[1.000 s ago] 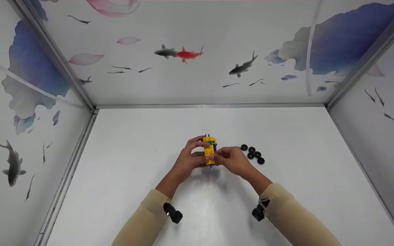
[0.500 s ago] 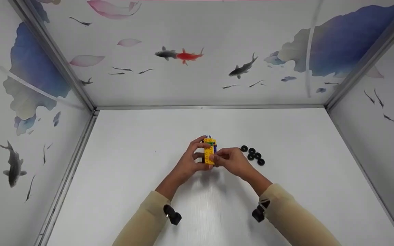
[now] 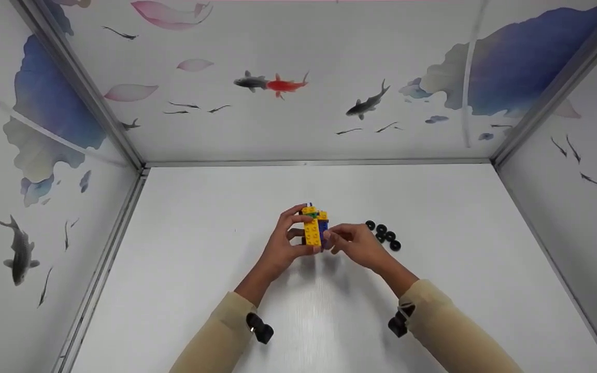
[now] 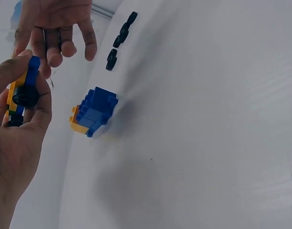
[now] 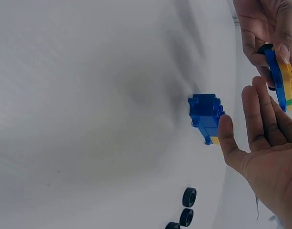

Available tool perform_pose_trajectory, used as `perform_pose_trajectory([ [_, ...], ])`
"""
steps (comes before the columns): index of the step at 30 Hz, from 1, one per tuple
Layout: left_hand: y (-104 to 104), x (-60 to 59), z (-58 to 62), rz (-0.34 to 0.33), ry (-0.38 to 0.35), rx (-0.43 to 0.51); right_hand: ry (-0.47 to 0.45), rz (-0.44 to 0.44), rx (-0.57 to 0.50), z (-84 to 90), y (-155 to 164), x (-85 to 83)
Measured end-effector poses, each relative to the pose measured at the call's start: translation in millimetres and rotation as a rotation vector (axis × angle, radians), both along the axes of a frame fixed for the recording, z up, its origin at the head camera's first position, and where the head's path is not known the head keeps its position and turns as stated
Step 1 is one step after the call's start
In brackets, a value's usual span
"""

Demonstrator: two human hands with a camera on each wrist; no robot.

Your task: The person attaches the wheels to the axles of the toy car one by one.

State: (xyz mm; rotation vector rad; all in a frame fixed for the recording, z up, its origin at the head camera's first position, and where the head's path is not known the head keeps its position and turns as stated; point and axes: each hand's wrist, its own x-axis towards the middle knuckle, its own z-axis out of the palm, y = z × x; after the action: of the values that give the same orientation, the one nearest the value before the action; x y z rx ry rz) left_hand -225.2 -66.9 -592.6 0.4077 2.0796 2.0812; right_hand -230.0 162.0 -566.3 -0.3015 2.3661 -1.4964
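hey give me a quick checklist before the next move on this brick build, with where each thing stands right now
1. Left hand grips the flat yellow and blue brick piece: ok.
2. Right hand free, fingers open, holding nothing: ok.
3. Blue and yellow brick block lying alone on the white table, untouched: ok.
4. Loose black wheels on the table beside the right hand: ok.
5. Black wheel fully seated on the held piece: cannot tell.

— What is held above the white tabletop (image 3: pixel 174 269)?
— A yellow, blue and green toy-brick assembly (image 3: pixel 314 228) is gripped by the left hand (image 3: pixel 283 246); the right hand (image 3: pixel 355 244) is placed just beside it, near four small black rubber wheels (image 3: pixel 382 234).
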Motion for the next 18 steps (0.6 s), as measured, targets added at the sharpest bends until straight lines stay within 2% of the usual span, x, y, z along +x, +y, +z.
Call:
perform_pose_trajectory([
  [3,-4,-0.2,-0.3,0.028,-0.006,-0.015,0.043,-0.032,0.085,1.6,7,-1.0],
  [8,-7,-0.3,-0.8,0.04,-0.032,-0.03,0.18,-0.071,0.245,0.5,22,-1.9],
  [13,-8,-0.1,-1.7,0.044,-0.045,-0.037,0.322,-0.068,0.303,-4.2,44,-4.3],
  [18,-9,0.0,-1.1,0.049,-0.045,-0.035,0.388,-0.078,0.358,-9.1,67,-7.5],
])
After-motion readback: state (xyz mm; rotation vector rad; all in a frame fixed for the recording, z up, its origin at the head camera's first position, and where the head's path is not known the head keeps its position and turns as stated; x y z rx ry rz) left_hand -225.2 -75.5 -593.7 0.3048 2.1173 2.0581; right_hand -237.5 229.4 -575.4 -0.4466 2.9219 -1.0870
